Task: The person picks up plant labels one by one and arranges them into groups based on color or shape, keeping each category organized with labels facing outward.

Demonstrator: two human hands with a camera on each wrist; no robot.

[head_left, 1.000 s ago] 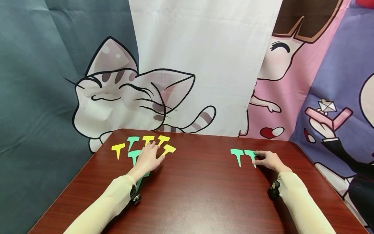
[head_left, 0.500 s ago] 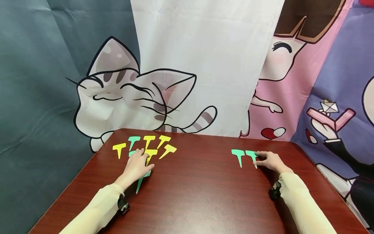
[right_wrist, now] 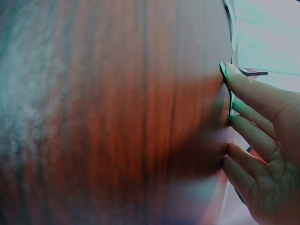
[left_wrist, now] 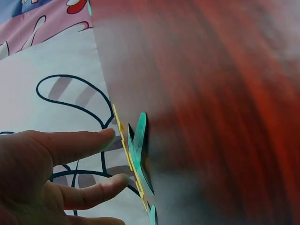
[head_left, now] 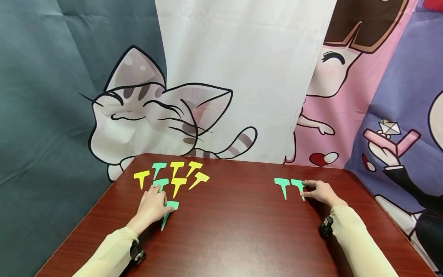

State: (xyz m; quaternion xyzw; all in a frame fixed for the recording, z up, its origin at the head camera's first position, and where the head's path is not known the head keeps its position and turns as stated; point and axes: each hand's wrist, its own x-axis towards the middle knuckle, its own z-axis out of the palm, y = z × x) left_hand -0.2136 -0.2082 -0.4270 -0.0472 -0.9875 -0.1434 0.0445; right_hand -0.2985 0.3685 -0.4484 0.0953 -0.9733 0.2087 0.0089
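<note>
In the head view, my left hand [head_left: 151, 205] is over the near left tags, its fingers extended. Its fingertips overlap a green T-shaped plant label [head_left: 161, 182], while the thumb reaches the head of a nearer green label [head_left: 172, 205]. The left wrist view shows that thumb and the fingers [left_wrist: 96, 190] spread apart, with nothing between them. My right hand [head_left: 322, 191] rests at the far right, touching a green label [head_left: 297, 183] that lies flat. Seen from the right wrist, its thumb [right_wrist: 253, 91] and fairly straight fingers meet opposite ends of that label.
Several yellow labels [head_left: 179, 182] and another green one [head_left: 159, 166] lie grouped at the back left. One more green label [head_left: 282, 181] lies just left of the right hand. The brown table [head_left: 235, 223] ends at a printed cartoon curtain [head_left: 214, 115].
My left hand has moved left and towards me, off the yellow labels, uncovering one yellow label and the nearest green label's head. My right hand stays at its green label.
</note>
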